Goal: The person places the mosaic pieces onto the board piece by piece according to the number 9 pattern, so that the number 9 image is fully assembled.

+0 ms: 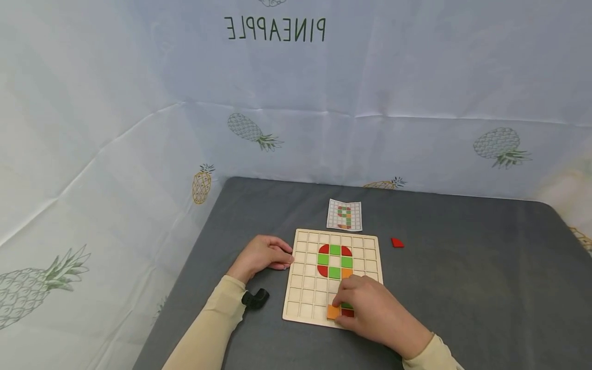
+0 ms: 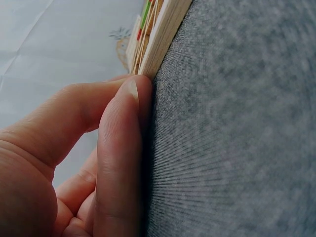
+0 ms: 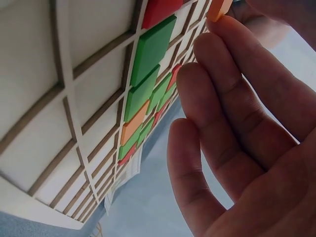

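A pale wooden grid board [image 1: 307, 282] lies on the dark table, with red, green and orange tiles set in its cells. My right hand [image 1: 376, 311] is over the lower right of the board and pinches an orange square tile [image 1: 333, 312] between thumb and index finger, at the bottom row. That hand partly hides a green tile [image 1: 347, 306] and a red tile [image 1: 347, 313] beside it. My left hand [image 1: 263, 255] holds the board's left edge, thumb and index fingertips right at the rim in the left wrist view. Its other fingers are curled underneath.
Behind the board lies a small pattern card [image 1: 332, 218] with a coloured grid figure. One loose red quarter-round tile [image 1: 397, 242] is on the table [image 1: 472, 267] to the board's right. A pineapple-print curtain [image 1: 416, 67] hangs at the back and left.
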Motion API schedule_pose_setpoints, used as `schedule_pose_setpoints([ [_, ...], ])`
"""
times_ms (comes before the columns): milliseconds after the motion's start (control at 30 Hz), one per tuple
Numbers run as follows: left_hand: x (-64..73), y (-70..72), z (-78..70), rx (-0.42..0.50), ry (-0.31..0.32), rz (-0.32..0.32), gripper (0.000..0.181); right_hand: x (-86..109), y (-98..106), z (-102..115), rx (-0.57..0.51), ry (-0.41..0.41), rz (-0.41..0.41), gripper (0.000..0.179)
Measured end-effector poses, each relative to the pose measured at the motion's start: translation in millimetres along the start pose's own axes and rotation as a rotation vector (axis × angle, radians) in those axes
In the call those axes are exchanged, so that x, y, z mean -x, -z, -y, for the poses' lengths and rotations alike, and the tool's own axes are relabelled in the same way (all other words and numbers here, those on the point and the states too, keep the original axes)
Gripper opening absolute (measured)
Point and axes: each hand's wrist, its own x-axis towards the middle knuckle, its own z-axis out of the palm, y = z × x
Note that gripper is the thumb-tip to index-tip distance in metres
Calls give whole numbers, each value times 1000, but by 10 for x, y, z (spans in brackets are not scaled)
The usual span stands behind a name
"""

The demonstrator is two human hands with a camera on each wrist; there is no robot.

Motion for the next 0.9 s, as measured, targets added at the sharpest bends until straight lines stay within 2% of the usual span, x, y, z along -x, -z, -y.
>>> schedule_pose_setpoints([
  [500,-1,16,-36,-1,2,8,27,-13,6,-11,-13,-23,49,20],
  [900,-18,6,7,10,4,15,28,-6,-27,-18,8,-27,68,21],
])
